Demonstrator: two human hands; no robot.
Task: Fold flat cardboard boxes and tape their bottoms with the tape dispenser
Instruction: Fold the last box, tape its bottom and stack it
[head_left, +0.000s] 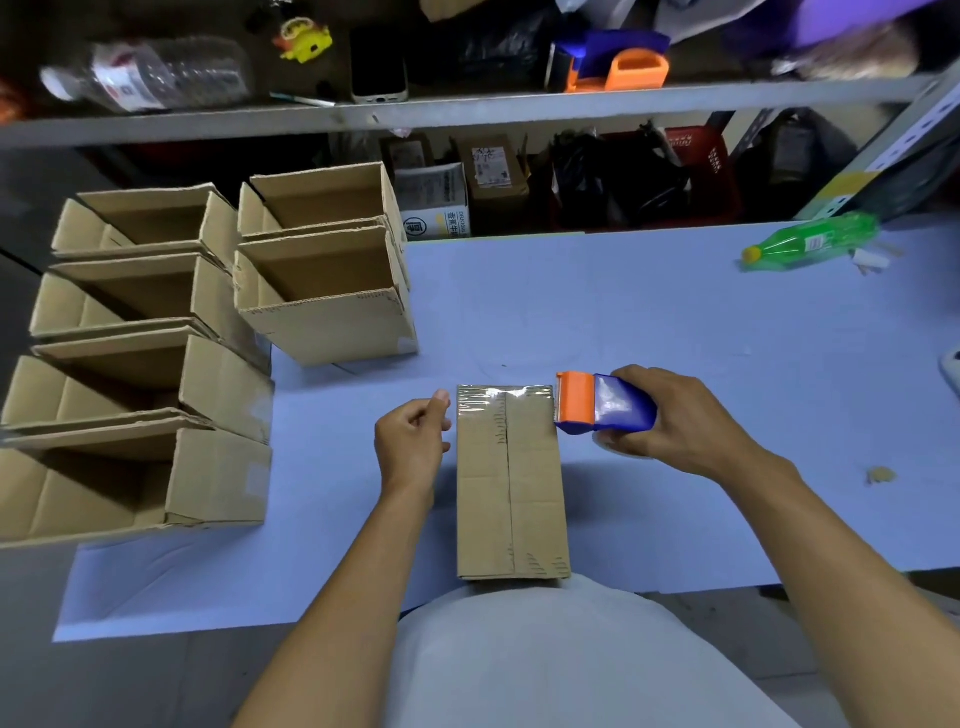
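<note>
A brown cardboard box (511, 483) stands bottom-up on the pale blue counter (675, 338), close to the near edge, with a strip of clear tape across its far end. The right hand (670, 421) grips a blue and orange tape dispenser (602, 404), whose orange mouth sits against the box's far right corner. The left hand (413, 441) hovers just left of the box, fingers loosely curled and holding nothing, thumb tip near the box's far left corner.

To the left, six open folded cardboard boxes (322, 270) crowd the counter's left side, two of them standing just beyond the left hand. A green plastic bottle (813, 241) lies far right on the counter. Beyond, a grey metal shelf (467, 111) carries a clear plastic bottle (150, 73), a dark phone (378, 65) and a second orange tape dispenser (621, 67).
</note>
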